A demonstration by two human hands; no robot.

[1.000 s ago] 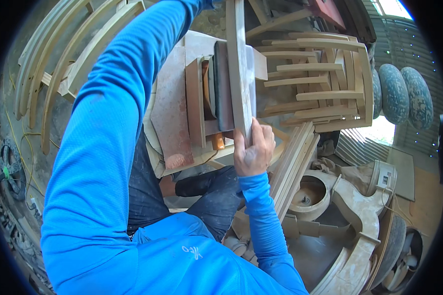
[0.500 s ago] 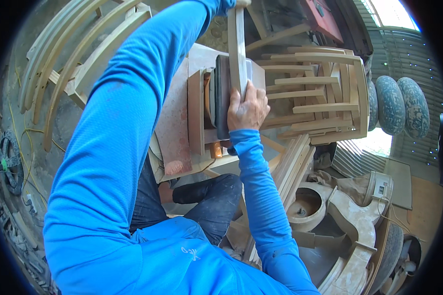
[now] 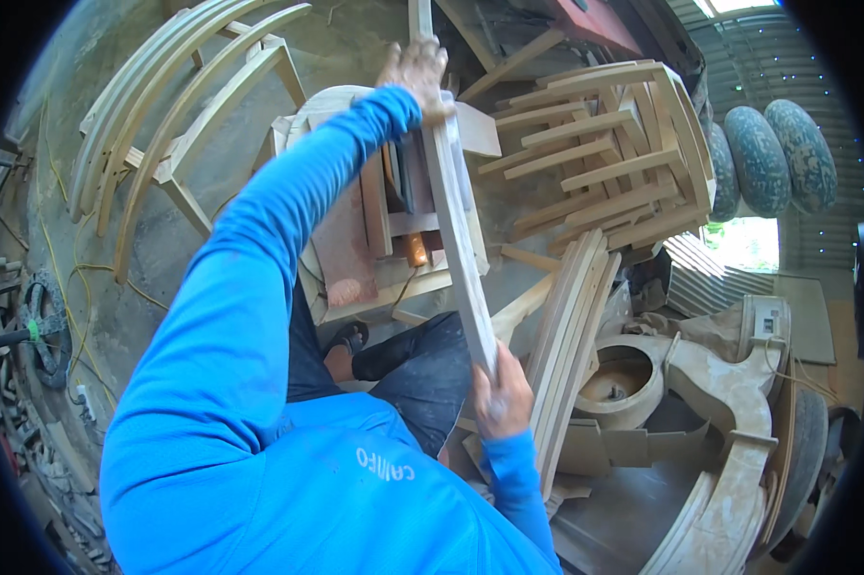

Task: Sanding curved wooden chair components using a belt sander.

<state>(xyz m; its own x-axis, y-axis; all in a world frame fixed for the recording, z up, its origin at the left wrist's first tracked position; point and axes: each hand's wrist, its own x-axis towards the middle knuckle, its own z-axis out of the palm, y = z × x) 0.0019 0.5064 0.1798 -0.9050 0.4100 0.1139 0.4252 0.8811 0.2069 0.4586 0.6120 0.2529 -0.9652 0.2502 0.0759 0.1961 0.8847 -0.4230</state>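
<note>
A long pale wooden slat (image 3: pixel 456 220) runs from the top middle down toward my lap. My left hand (image 3: pixel 414 69), at the end of a blue sleeve, grips its far end at the top. My right hand (image 3: pixel 502 395) is closed on its near end, low and close to my body. The slat lies against the belt of a small wooden sanding stand (image 3: pixel 384 225) in front of my knees.
Curved wooden slats (image 3: pixel 168 125) lie in a stack at the upper left. A pile of wooden chair frames (image 3: pixel 614 153) fills the upper right. More slats (image 3: pixel 571 335) lean beside my right hand. Curved white wooden parts (image 3: pixel 729 422) lie at the lower right.
My right hand has slid down the slat from beside the sander to its near end by my lap. The slat now tilts toward me, and my left hand shows at its far end.
</note>
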